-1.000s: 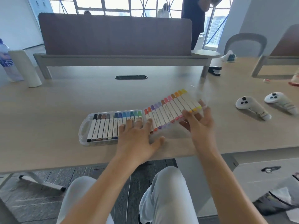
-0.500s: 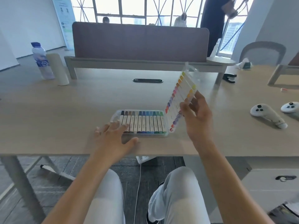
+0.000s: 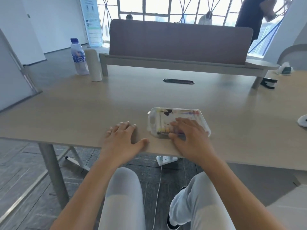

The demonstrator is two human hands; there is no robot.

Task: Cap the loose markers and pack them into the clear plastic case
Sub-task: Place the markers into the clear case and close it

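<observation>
Light wooden desk [image 3: 83,110] in windowed office; folded clear plastic marker case [image 3: 176,113] pressed by flat, spread right hand [image 3: 191,138]; left hand [image 3: 121,138], at its nine o'clock, laid flat, holding nothing.

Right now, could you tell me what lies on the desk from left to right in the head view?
Water bottle → paper roll → left hand → marker case, with the right hand pressing flat on it → white controller at the right edge.
</observation>
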